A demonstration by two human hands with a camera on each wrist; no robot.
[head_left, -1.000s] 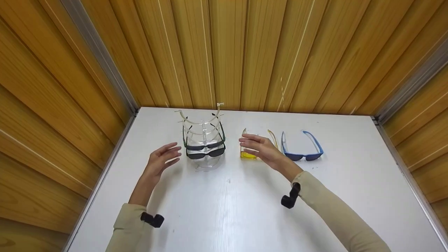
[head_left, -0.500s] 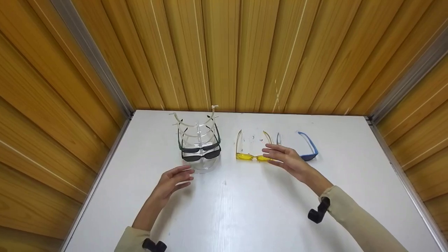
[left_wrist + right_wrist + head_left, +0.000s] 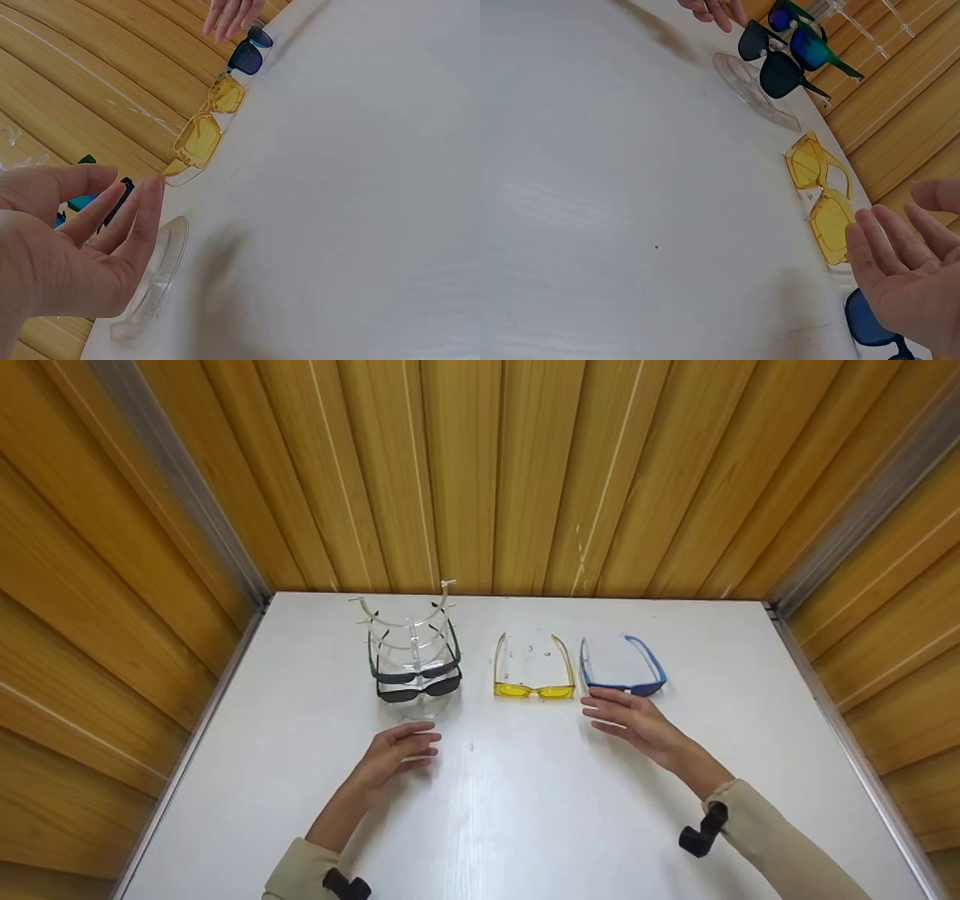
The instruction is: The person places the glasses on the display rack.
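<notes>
My left hand (image 3: 395, 756) hovers in front of a clear display stand (image 3: 417, 711), fingers loosely bent with nothing in them. Two pairs of sunglasses sit on the stand's lower tiers: black sunglasses (image 3: 441, 686) lowest, and green-framed sunglasses (image 3: 810, 48) with blue lenses just above. My right hand (image 3: 637, 727) is over the table, its fingertips overlapping the front of the blue sunglasses (image 3: 646, 688) in the head view; it holds nothing. Between the hands, yellow glasses (image 3: 534, 691) lie on the table with temples unfolded toward the back.
The white table (image 3: 495, 817) meets wood-patterned panels (image 3: 457, 472) at the back and sides. Upper tiers of the stand, with projecting clear arms (image 3: 405, 624), carry no glasses. A black camera mount (image 3: 703, 830) sits on the right sleeve.
My right hand has moved right, off the yellow glasses to the front of the blue sunglasses. My left hand has come from the stand's left side to its front. The view has shifted slightly.
</notes>
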